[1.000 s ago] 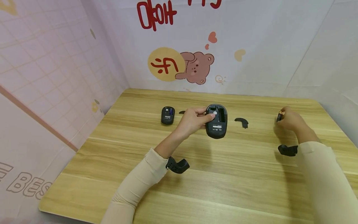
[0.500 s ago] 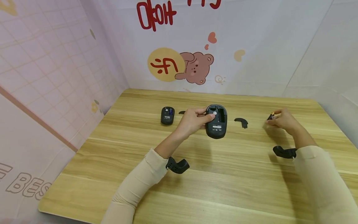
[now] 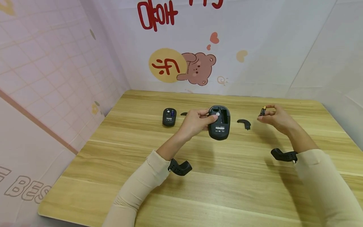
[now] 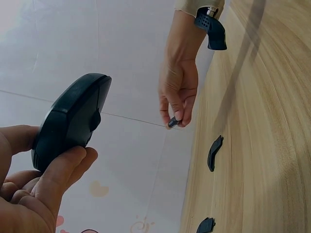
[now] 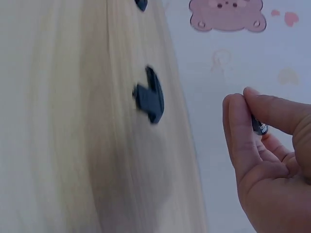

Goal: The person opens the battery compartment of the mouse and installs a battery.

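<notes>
My left hand (image 3: 195,124) grips a black computer mouse (image 3: 219,131) above the table, its underside facing the head camera. An uncovered battery slot in that underside looks empty. From the side, the left wrist view shows the mouse (image 4: 73,116) between thumb and fingers. To the right, my right hand (image 3: 279,119) pinches a dark battery (image 3: 262,111) with a gold-coloured end, raised off the table; fingers hide part of it in the right wrist view. On the tabletop between the hands lies a curved black battery cover (image 3: 245,124).
Another black mouse (image 3: 169,117) lies underside up at the back left, a blue battery in its slot. Beside it a second dark cover (image 3: 183,113) is partly hidden by my left hand. The wooden table (image 3: 227,195) meets a printed cloth backdrop (image 3: 255,75) behind.
My right hand has moved left from the table's right side with the battery, bringing it nearer the mouse. The left hand and its mouse stay almost still.
</notes>
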The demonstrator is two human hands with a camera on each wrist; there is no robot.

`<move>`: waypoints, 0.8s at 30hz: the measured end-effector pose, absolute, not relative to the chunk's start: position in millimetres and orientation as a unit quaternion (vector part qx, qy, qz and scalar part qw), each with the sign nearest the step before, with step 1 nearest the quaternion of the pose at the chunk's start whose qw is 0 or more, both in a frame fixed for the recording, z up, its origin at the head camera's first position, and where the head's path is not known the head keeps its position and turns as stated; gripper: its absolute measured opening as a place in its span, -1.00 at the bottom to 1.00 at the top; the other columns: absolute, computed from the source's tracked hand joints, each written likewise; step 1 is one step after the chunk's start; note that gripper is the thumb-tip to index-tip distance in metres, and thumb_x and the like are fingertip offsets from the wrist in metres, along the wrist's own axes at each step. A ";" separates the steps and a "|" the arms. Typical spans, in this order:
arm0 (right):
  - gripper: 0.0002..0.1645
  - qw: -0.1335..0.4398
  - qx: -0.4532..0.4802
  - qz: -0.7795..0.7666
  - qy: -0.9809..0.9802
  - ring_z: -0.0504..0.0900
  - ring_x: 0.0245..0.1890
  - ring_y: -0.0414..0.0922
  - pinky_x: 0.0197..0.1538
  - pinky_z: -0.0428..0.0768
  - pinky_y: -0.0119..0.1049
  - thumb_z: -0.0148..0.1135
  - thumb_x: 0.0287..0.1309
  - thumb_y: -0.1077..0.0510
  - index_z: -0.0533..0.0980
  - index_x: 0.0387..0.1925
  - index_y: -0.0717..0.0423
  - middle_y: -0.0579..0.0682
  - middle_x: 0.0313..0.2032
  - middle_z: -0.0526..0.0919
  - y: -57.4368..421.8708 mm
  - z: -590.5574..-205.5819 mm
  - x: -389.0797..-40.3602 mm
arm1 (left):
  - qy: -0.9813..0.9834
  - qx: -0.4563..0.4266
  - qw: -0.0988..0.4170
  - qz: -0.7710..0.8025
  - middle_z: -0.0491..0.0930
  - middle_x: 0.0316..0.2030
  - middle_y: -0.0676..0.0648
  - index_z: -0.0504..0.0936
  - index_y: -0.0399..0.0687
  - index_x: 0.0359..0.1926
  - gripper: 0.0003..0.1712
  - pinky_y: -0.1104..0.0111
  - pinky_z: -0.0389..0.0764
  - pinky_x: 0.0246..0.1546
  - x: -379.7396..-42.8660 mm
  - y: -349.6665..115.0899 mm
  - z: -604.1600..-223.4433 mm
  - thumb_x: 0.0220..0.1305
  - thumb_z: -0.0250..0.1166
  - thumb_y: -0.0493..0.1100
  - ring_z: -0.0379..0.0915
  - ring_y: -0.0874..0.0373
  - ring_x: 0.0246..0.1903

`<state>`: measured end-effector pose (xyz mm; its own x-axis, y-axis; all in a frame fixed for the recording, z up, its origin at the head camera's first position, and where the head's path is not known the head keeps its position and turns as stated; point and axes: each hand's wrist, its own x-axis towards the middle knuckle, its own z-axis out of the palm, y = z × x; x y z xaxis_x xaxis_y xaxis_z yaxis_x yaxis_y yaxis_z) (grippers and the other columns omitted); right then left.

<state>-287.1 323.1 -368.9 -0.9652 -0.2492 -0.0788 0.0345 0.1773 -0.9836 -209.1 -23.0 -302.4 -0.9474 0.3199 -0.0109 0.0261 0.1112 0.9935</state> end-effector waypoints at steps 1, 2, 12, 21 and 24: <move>-0.22 0.109 -0.076 -0.647 0.750 0.62 -0.23 -0.14 -0.12 0.59 -0.42 0.17 0.13 0.42 -0.10 0.19 0.20 0.04 -0.29 0.50 319.3 -367.2 -286.1 | 0.737 0.118 0.112 0.656 0.60 -0.11 -0.21 0.35 -0.26 0.24 -0.43 0.34 0.65 -0.30 -209.4 -22.9 -302.5 0.22 0.26 -0.25 0.62 0.10 -0.26; -0.27 0.109 -0.081 -0.657 0.742 0.62 -0.21 -0.12 -0.11 0.58 -0.41 0.16 0.13 0.43 -0.06 0.16 0.15 0.05 -0.28 0.51 315.4 -365.5 -284.9 | 0.737 0.119 0.112 0.656 0.60 -0.11 -0.21 0.35 -0.26 0.24 -0.43 0.35 0.65 -0.30 -209.6 -22.8 -302.6 0.22 0.26 -0.25 0.62 0.10 -0.26; -0.39 0.125 -0.100 -0.678 0.718 0.61 -0.19 -0.09 -0.02 0.57 -0.32 0.15 0.18 0.37 0.04 0.12 0.07 0.10 -0.24 0.48 281.7 -352.1 -278.3 | 0.739 0.120 0.111 0.654 0.60 -0.10 -0.20 0.36 -0.25 0.23 -0.44 0.38 0.65 -0.34 -210.5 -23.1 -303.6 0.22 0.26 -0.25 0.62 0.10 -0.27; -0.53 0.122 -0.120 -0.717 0.675 0.65 -0.26 -0.09 -0.11 0.61 -0.32 0.07 0.22 0.40 0.09 0.06 0.17 0.10 -0.31 0.59 265.2 -346.6 -273.2 | 0.733 0.118 0.114 0.660 0.60 -0.10 -0.21 0.37 -0.25 0.23 -0.44 0.36 0.65 -0.33 -210.3 -23.3 -304.2 0.22 0.25 -0.26 0.62 0.09 -0.26; -0.55 0.116 -0.129 -0.718 0.674 0.67 -0.28 -0.08 -0.16 0.63 -0.31 0.08 0.21 0.39 0.11 0.03 0.19 0.09 -0.33 0.64 260.1 -343.3 -270.5 | 0.733 0.119 0.115 0.660 0.60 -0.10 -0.21 0.37 -0.24 0.23 -0.45 0.36 0.65 -0.33 -210.0 -23.7 -304.3 0.22 0.25 -0.25 0.62 0.09 -0.27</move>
